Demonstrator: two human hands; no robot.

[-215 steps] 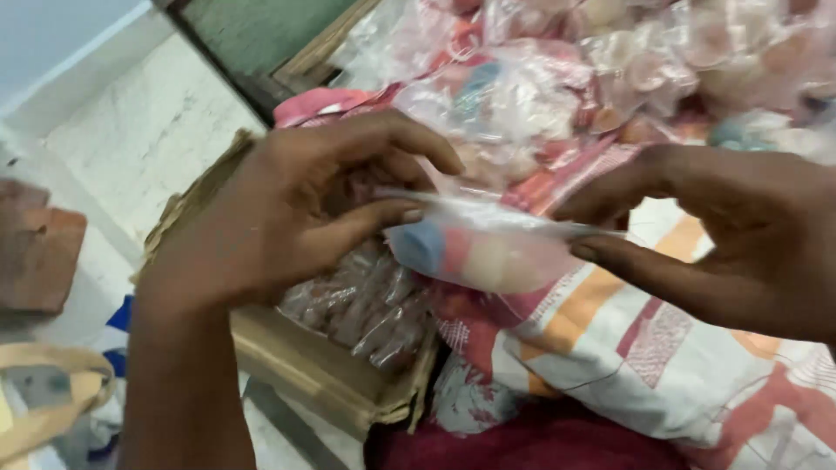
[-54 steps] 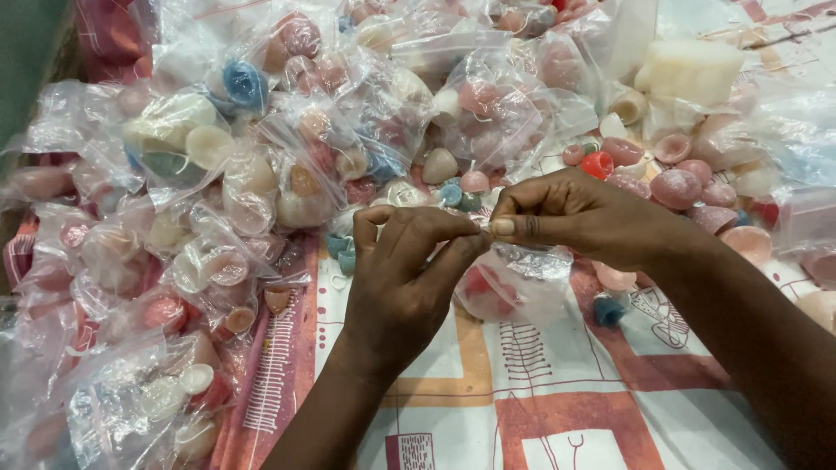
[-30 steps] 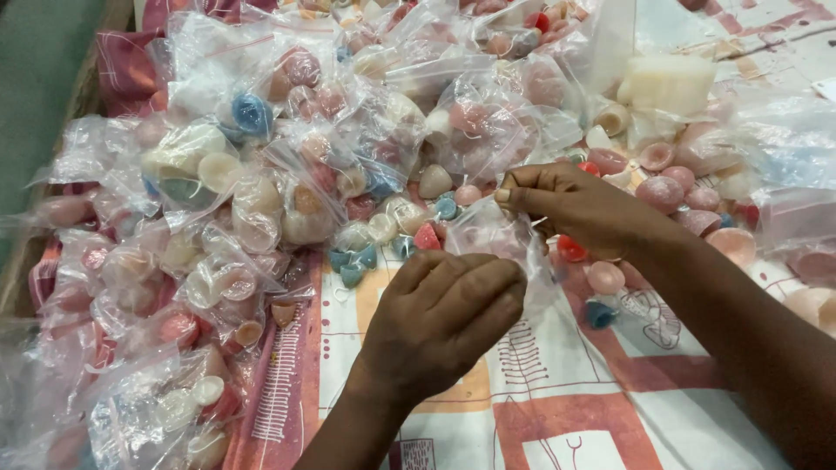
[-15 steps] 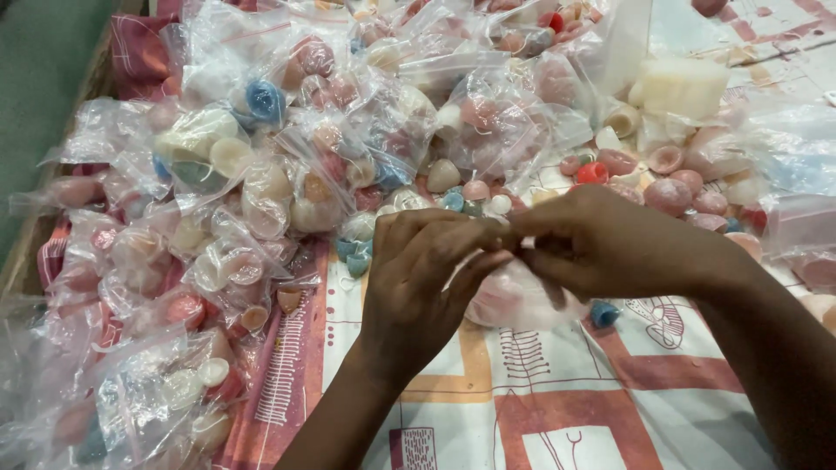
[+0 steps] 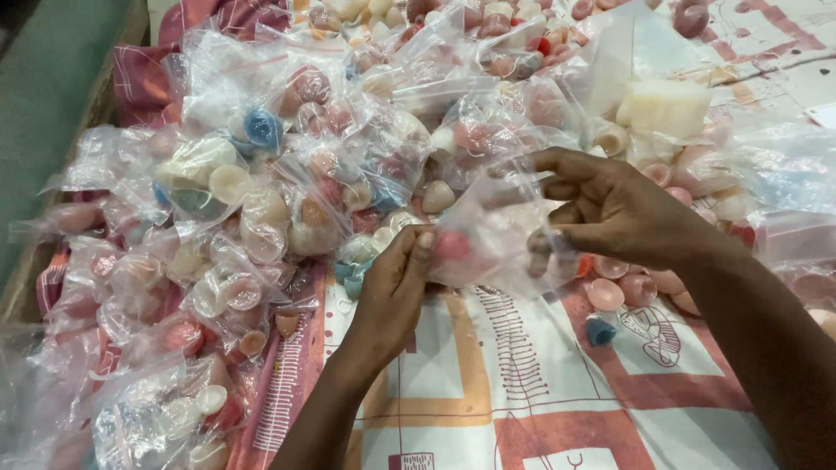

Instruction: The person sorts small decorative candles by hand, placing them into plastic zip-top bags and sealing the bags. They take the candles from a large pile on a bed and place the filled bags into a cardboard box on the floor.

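Both hands hold one small clear plastic bag (image 5: 496, 235) above the patterned cloth (image 5: 522, 392). The left hand (image 5: 392, 292) pinches the bag's left edge between thumb and fingers. The right hand (image 5: 623, 209) grips its right side with curled fingers. Inside the bag there is a pink cup-shaped piece (image 5: 453, 245). Left of the bag lies a heap of filled bags (image 5: 244, 200); to the lower right of it is a loose blue piece (image 5: 601, 331).

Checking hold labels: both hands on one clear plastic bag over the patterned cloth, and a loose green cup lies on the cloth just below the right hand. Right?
Not quite: the loose cup is blue, not green, as the head view shows. The rest holds: left hand and right hand both hold the clear plastic bag over the patterned cloth.
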